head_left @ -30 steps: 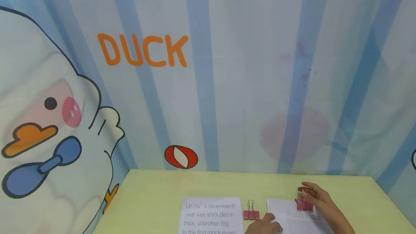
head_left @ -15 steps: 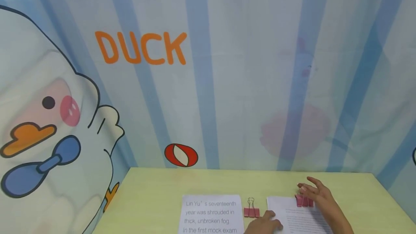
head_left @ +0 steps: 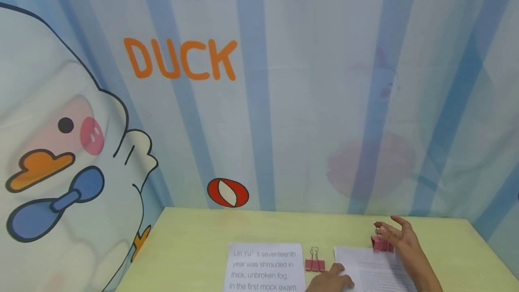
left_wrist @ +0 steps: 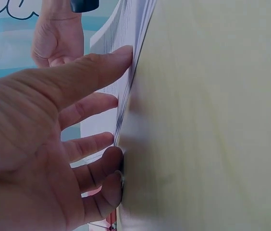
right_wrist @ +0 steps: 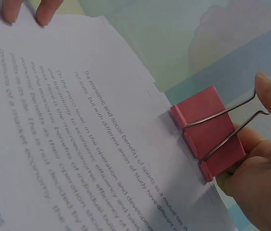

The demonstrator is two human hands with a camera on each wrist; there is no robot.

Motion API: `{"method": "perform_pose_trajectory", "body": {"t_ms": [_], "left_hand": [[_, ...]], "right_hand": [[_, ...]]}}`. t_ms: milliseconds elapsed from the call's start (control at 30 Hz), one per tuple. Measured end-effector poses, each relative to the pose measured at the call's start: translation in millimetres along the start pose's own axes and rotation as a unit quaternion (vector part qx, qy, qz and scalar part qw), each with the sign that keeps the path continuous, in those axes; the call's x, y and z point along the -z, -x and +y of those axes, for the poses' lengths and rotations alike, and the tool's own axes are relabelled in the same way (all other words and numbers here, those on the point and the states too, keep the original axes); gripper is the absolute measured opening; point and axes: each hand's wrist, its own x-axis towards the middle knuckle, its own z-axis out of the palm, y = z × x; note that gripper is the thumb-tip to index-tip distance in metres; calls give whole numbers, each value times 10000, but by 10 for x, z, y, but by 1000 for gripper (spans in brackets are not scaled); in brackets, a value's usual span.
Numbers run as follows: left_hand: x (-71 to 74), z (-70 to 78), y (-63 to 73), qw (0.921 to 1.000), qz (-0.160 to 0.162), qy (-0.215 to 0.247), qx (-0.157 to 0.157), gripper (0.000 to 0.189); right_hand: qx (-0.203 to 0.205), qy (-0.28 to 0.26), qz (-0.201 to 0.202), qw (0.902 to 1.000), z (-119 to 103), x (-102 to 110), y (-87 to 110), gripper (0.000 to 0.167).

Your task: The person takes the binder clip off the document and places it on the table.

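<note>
Bare hands [head_left: 399,238] (no sleeves)

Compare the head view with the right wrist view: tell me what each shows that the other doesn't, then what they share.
Head only: a second printed sheet, a spare pink binder clip beside it, the DUCK backdrop.

Right wrist only: the stack's readable small print, and the clip's wire handles touching the right hand.

Both: the paper stack, the pink clip on its edge, the left hand pressing its corner.

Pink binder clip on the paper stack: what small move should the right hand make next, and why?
Probably fold the wire handle flat onto the page. The pink binder clip already sits over the top edge of the paper stack, its wire loop reaching a fingertip of the right hand. The left hand presses the stack's side edge, steadying it.
</note>
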Motion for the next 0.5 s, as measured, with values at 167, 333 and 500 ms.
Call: {"method": "perform_pose_trajectory", "body": {"t_ms": [167,333,500], "left_hand": [[59,-17,-9,9999,-137,-78,11,39],[88,12,6,9998,-119,-175,-52,41],[45,25,15,9996,-38,-276,-71,40]], "right_hand": [[333,-592,204,9975,9,-3,-42,72],[146,-178,265,9994,-42,43,-9,73],[92,133,281,9995,-72,79,55,51]]}}
